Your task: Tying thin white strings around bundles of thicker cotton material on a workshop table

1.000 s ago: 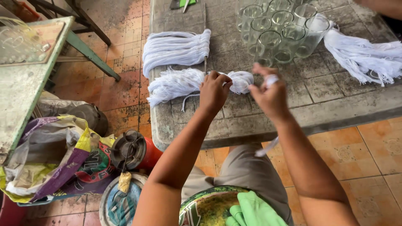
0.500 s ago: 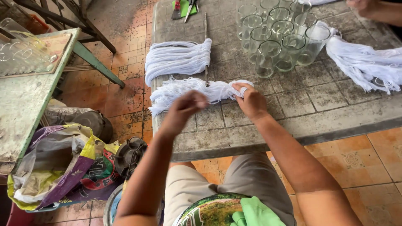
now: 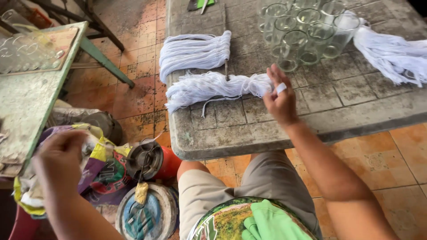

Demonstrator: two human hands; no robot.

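One blurred left hand (image 3: 60,162) hides its grip inside the bag (image 3: 95,171).

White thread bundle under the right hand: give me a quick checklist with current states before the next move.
1. Right hand resting on the near thread bundle: ok.
2. Bundle fully on the stone table, loose ends near the left edge: ok.
3. Second bundle lying apart, not tangled with it: ok.
4. Glasses clear of the right hand: ok, but close.
5. Left hand free: cannot tell; it is blurred, over the bags on the floor.
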